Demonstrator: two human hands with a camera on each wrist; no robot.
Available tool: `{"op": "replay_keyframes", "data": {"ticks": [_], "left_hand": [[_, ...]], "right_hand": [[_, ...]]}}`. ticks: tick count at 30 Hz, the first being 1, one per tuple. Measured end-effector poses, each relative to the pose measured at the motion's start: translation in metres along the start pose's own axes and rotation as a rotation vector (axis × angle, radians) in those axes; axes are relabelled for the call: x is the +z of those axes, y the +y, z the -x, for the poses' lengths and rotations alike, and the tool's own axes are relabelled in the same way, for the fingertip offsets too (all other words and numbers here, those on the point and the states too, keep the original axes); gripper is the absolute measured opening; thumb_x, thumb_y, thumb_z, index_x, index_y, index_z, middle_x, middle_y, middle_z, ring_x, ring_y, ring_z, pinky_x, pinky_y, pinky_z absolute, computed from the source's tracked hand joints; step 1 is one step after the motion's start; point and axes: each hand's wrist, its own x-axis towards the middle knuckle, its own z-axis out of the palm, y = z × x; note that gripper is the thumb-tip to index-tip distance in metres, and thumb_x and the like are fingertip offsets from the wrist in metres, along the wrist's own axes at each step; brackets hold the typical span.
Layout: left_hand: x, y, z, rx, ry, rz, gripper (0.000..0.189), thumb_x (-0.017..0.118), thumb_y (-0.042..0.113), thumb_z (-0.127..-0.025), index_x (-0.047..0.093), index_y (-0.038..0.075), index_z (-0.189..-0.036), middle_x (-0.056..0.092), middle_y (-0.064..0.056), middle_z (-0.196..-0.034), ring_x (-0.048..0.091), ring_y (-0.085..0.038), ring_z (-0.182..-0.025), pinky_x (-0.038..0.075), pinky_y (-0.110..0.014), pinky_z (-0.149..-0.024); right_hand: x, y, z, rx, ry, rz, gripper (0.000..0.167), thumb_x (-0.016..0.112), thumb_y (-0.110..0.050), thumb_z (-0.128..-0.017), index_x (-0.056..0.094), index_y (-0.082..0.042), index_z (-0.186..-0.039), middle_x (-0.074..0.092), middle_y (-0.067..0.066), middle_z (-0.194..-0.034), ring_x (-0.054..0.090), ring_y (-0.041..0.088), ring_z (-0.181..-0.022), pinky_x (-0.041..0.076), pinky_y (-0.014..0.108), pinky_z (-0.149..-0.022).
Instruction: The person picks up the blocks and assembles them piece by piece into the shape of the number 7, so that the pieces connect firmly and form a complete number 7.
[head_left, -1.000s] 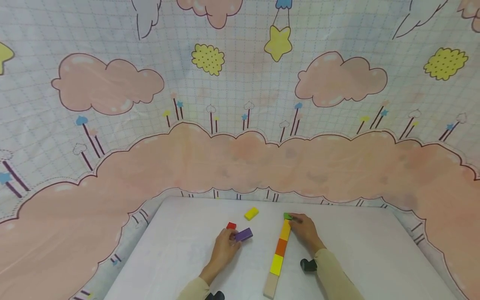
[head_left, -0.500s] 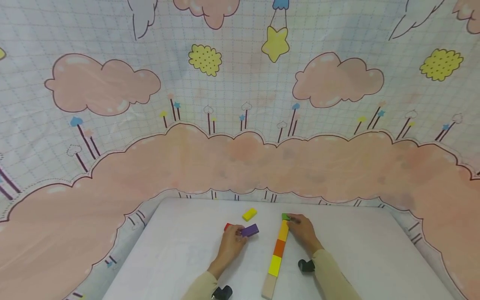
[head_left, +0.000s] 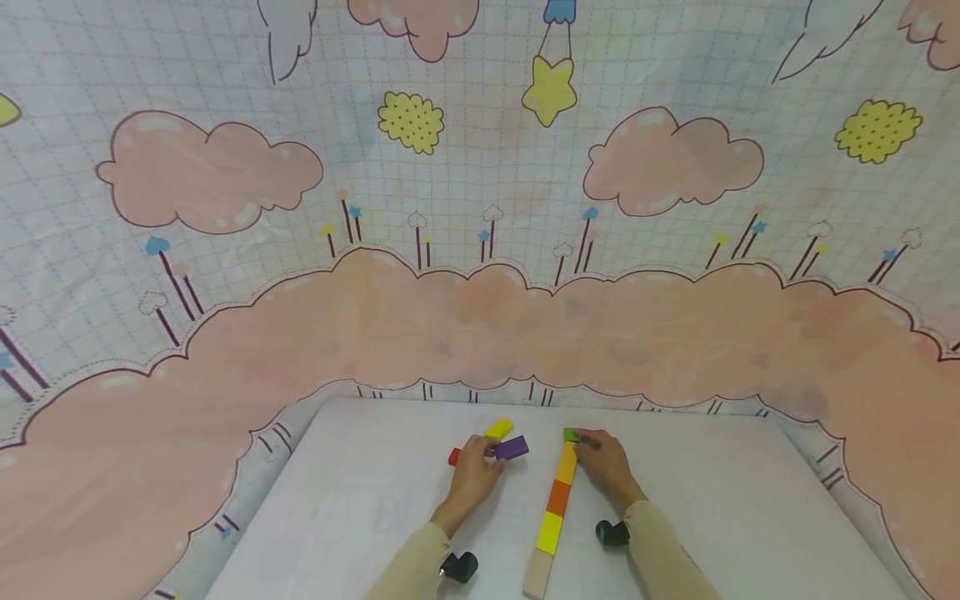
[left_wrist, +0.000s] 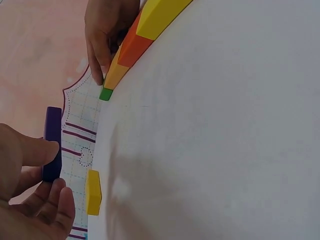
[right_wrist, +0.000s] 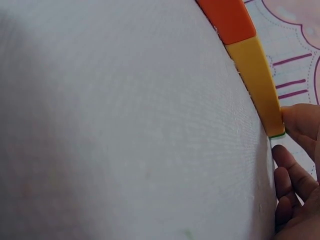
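Note:
My left hand pinches a purple block between thumb and fingers; the left wrist view shows this block held above the table. A red block lies partly hidden behind that hand, and a loose yellow block lies just beyond it. My right hand is at the far end of a row of blocks, its fingers holding the small green block. Toward me, end to end, run an amber block, an orange block, a yellow block and a plain wooden block.
The white table ends at a far edge against a cloth backdrop printed with clouds and stars. Dark wrist cameras are worn at both sleeves. Table surface stretches out to the left and right of the blocks.
My left hand has carried the purple block to the right and away from me, toward the row's far end, now partly overlapping the loose yellow block in view. The right hand stays put.

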Motion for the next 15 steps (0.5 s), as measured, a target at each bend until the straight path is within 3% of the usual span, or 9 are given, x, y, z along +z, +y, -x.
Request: {"op": "replay_keyframes", "data": {"ticks": [15], "left_hand": [[0.012,-0.002,-0.015,0.027,-0.017,0.007,0.027,0.071,0.004,-0.086,0.065,-0.001,-0.112,0.061,-0.012,-0.103,0.061,-0.023,-0.094,0.056,-0.036,-0.083]], "right_hand": [[0.000,-0.002,0.003,-0.038,0.006,0.026,0.039,0.059,-0.031,-0.096,0.060,-0.020,-0.134,0.049,0.013,-0.146,0.039,0.038,-0.138,0.029,0.063,-0.114]]}}
